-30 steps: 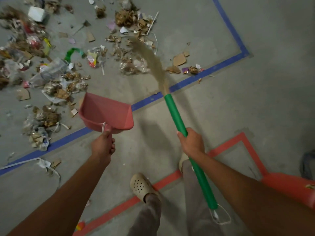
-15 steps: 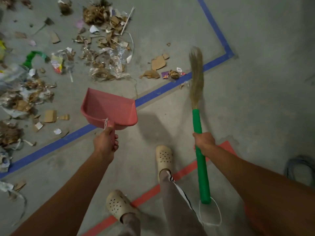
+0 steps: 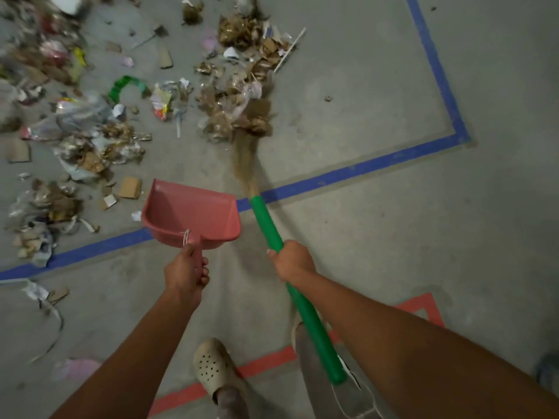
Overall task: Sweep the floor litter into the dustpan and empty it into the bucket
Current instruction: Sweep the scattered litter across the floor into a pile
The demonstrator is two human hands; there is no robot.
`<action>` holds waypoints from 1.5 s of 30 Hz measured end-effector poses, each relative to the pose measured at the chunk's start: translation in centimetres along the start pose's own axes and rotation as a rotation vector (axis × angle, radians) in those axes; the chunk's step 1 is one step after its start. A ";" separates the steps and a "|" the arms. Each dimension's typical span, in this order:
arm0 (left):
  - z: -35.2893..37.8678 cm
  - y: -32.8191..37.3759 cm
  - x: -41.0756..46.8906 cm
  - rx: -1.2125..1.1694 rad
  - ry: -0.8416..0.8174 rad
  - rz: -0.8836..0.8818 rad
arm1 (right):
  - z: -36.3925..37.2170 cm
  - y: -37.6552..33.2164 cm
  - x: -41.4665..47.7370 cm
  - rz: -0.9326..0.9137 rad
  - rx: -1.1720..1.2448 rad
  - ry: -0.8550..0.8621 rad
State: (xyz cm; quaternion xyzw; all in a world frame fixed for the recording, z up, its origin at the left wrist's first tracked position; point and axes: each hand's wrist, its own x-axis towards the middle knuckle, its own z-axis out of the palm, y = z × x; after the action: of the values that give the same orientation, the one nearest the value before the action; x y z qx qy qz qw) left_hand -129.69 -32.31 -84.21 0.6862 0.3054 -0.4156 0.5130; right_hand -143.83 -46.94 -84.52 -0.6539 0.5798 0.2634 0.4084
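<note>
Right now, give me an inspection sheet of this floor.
Surface: concrete floor, marked with blue tape and red tape.
Job's things: dustpan empty; broom bristles in the litter; bucket not in view.
Clutter: paper, card and plastic scraps spread across the upper left.
Grips: left hand holds the dustpan handle; right hand holds the broom.
Cables: nothing seen.
Surroundings: shoe near the red tape.

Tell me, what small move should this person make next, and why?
Probably lower the dustpan to the floor beside the pile. The left hand holds it empty and seemingly lifted, while the right hand has the broom with its bristles against the brown litter, which has nothing there to catch it.
</note>
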 end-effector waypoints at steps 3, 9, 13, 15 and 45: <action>-3.2 -0.1 -0.1 -0.089 -0.021 0.027 | 1.3 -3.4 -1.0 -0.098 -0.063 -0.026; -9.2 -0.6 -0.1 -0.210 -0.001 0.030 | 2.9 -4.6 -4.2 -0.288 -0.165 0.122; -12.6 -0.9 -0.4 -0.214 0.003 0.028 | 3.5 -3.5 -6.2 -0.289 -0.178 0.227; -14.3 -1.0 -0.7 -0.201 0.005 0.030 | 4.2 -2.9 -7.4 -0.279 -0.141 0.284; -17.6 1.2 -1.4 -0.012 0.089 0.108 | 4.7 -0.4 -8.3 -0.109 -0.065 0.147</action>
State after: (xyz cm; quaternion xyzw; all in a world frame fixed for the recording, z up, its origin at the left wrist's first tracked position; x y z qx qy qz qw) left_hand -124.83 -15.82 -80.21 0.7164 0.2931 -0.3545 0.5246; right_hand -144.44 -38.46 -80.09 -0.7151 0.5629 0.2107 0.3570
